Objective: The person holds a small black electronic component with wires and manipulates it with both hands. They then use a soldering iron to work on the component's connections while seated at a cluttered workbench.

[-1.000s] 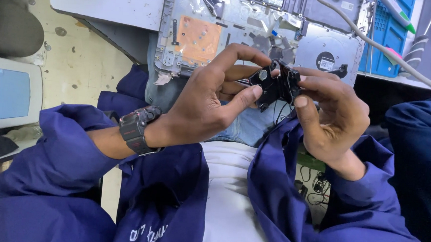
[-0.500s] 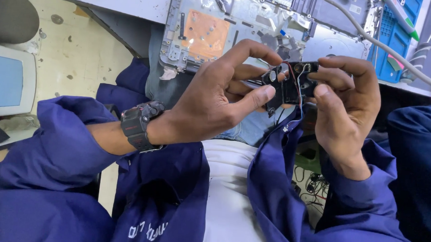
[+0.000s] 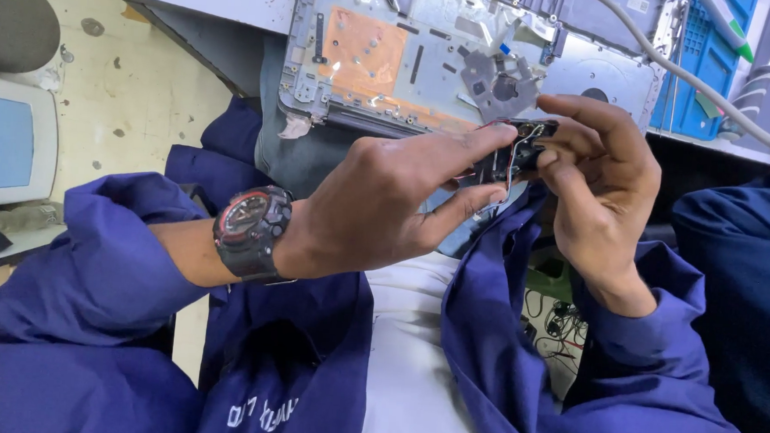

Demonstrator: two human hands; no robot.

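Desk at top carried an opened laptop shell (image 3: 463, 62); below, left hand (image 3: 386, 203) and right hand (image 3: 602, 184) both pinched a small black wired part (image 3: 516, 153), mid-inspection.

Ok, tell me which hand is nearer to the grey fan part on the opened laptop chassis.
Right. The right hand sits just beside and below the grey fan part, gripping the small black wired component. The left hand grips it too, farther down-left.

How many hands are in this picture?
2. The left hand, with a wristwatch, and the right hand both pinch a small black wired part. Others may lie outside the frame.
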